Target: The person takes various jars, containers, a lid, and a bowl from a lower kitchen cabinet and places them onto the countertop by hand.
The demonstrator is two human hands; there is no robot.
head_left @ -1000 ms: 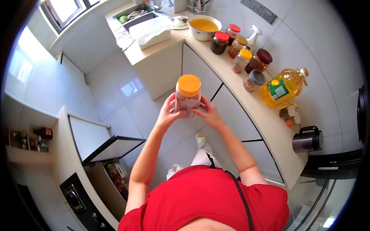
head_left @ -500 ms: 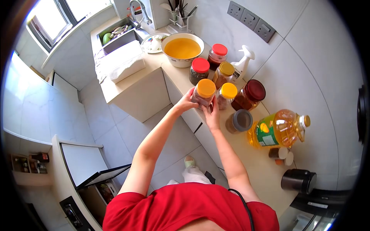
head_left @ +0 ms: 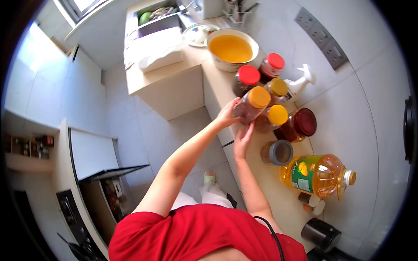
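Note:
A clear jar with an orange lid (head_left: 259, 97) is tilted at the counter's edge, among the other jars. My left hand (head_left: 228, 114) grips its left side. My right hand (head_left: 244, 138) is at its base, fingers pointing up and close together, touching the jar's lower end. A yellow-lidded jar (head_left: 277, 115) stands just right of it, with a red-lidded jar (head_left: 249, 75) and a gold-lidded jar (head_left: 278, 87) behind. The contents of the held jar are hard to make out.
On the counter (head_left: 261, 191) stand a bowl of orange liquid (head_left: 230, 48), a spray bottle (head_left: 300, 82), a dark-red-lidded jar (head_left: 305, 122), a grey-lidded jar (head_left: 280, 152), an oil bottle (head_left: 315, 175) and a black kettle (head_left: 321, 235). An open drawer (head_left: 93, 209) is at lower left.
Both hands have carried the orange-lidded jar from above the floor to the counter's edge beside the other jars. The view has shifted toward the counter.

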